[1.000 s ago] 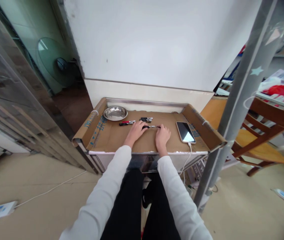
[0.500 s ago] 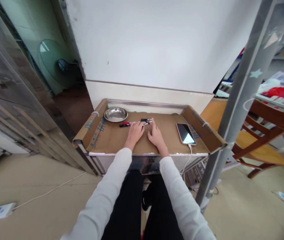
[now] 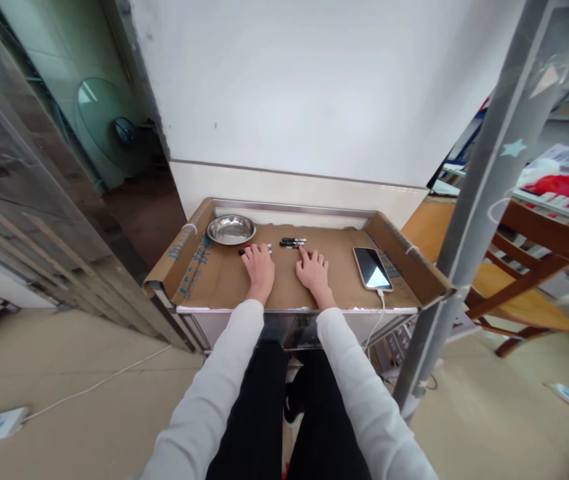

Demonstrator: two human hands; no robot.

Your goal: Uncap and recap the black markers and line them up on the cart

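Two black pens (image 3: 292, 242) lie close together on the cardboard tabletop (image 3: 284, 287). My right hand (image 3: 313, 272) rests open on the cardboard, with its index fingertip just below these pens. My left hand (image 3: 260, 268) lies over more pens (image 3: 242, 252), its fingers spread and resting on them. Some red shows by the left fingertips, and a pen end sticks out to their right. The left hand covers most of these pens, so I cannot tell how many lie there. Behind my left hand stands a round steel dish (image 3: 231, 230).
A phone (image 3: 373, 268) lies on the right of the tabletop, its white charging cable (image 3: 378, 320) hanging over the front edge. Cardboard-wrapped sides (image 3: 408, 260) bound the surface. A metal pole (image 3: 457, 267) and a wooden chair (image 3: 529, 280) stand at the right.
My left hand has moved left, away from the black pens, along with the pens under it. My right hand has drawn back slightly toward me, and the two black pens now show side by side.
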